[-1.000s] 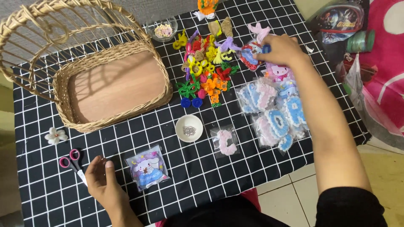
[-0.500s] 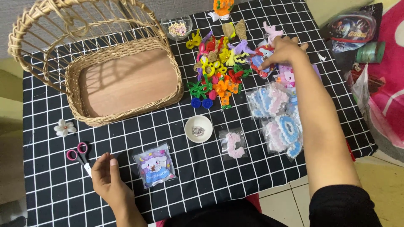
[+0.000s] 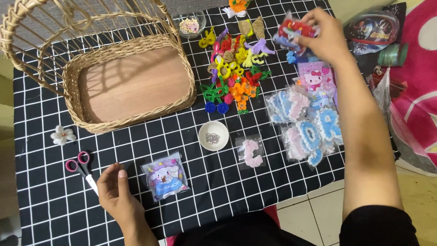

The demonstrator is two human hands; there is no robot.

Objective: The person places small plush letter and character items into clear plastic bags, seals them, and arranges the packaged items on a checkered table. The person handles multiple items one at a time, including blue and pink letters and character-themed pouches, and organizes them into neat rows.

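Note:
My right hand is stretched to the far right of the table and grips a small clear packet with red and blue pieces, lifted just off the cloth. My left hand rests near the front edge with fingers loosely curled and nothing in it, between pink-handled scissors and a clear packet holding a blue and white cartoon patch. A pile of colourful pipe-cleaner flowers lies left of the right hand.
A wicker basket with a wooden bottom stands at the back left on the black grid cloth. A small white bowl, a pink letter packet, fluffy letter packets, a bead dish and a white flower lie around.
My right hand has closed on the red and blue packet and raised it from the pile. The left hand stays near the scissors. The camera has shifted closer.

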